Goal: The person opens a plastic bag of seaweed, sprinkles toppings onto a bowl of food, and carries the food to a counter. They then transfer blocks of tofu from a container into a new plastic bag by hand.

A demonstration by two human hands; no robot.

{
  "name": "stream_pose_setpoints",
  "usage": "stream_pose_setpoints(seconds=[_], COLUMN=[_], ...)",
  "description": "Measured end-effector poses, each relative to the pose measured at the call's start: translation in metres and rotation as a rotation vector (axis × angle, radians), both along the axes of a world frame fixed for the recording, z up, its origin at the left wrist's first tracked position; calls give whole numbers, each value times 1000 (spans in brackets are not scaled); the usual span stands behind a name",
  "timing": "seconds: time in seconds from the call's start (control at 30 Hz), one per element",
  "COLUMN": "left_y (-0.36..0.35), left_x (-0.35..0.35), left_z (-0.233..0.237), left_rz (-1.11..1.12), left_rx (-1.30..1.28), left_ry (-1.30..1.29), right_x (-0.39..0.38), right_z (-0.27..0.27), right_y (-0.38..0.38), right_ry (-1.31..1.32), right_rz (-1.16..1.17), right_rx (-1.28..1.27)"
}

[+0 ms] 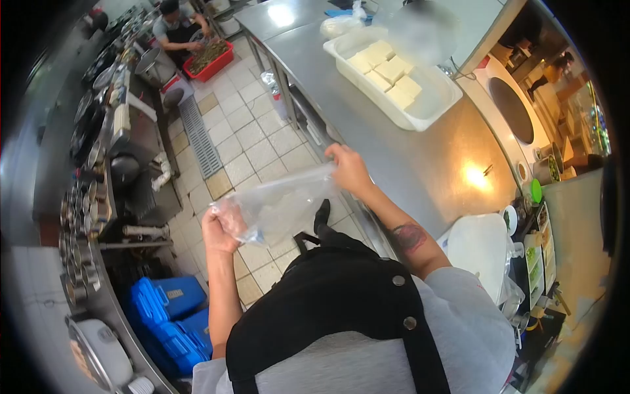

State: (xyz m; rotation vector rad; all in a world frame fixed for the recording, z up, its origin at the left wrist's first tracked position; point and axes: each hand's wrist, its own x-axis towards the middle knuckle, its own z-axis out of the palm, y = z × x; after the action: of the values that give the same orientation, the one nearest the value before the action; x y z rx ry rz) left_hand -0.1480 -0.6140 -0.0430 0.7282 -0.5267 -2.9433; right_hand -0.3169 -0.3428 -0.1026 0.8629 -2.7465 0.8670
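A clear plastic bag (pixel 282 200) is stretched between my two hands above the tiled floor. My left hand (pixel 222 226) is closed on its left end, some fingers seen through the plastic. At the bag's upper right corner, my right hand (pixel 349 169) pinches the edge beside the steel table (pixel 420 157). On that table stands a white tray (pixel 438 98) holding several pale blocks (pixel 392 69) that look like tofu. Whether anything lies inside the bag is hard to tell.
A crouching person (pixel 176 29) works at a red basket (pixel 210 60) at the upper left. Blue bins (pixel 172 299) sit under the left counter. A white board (pixel 478 246) and food containers (pixel 535 262) are at the right. A floor drain (pixel 200 138) runs through the aisle.
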Motion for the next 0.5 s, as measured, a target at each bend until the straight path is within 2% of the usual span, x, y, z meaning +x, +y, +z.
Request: stream_pose_setpoints(seconds=[0.03,0.07,0.1,0.13,0.17,0.2,0.23,0.27,0.3,0.37,0.4,0.47,0.5], left_y=[-2,-5,-9,-13,-18,-25,-35,-57,-78,-105,-105,-100,-99], left_x=[-15,-28,-42,-57,-74,-92,-113,-130,-149,-185,-202,-247,-265], left_z=[1,3,6,7,1,-15,-34,-61,-78,-99,-90,-47,-31], left_rz=[-16,-240,-464,-568,-579,-580,-539,-530,-533,-265,-271,-117,-121], left_rx=[-3,-38,-72,-616,-617,-1155,-1696,-1807,-1812,-1251,-1244,-468,-470], left_ry=[4,51,97,90,89,-19,-132,-149,-158,-509,-518,-404,-404], right_x=[-21,-42,-65,-87,-105,-113,-117,-125,-135,-146,-156,-187,-197], right_z=[5,8,9,10,9,14,27,39,48,63,74,92,79], right_y=[3,5,9,14,16,13,8,1,-8,-23,-28,-35,-39], right_ry=[-256,-515,-514,-972,-1422,-1420,-1496,-1565,-1572,-1510,-1521,-1156,-1156], right_rz=[-45,-88,-103,-57,5,2,215,441,446,709,701,803,800], right_rx=[-114,-234,-243,-619,-1005,-1014,-1125,-1225,-1231,-1232,-1233,-85,-89])
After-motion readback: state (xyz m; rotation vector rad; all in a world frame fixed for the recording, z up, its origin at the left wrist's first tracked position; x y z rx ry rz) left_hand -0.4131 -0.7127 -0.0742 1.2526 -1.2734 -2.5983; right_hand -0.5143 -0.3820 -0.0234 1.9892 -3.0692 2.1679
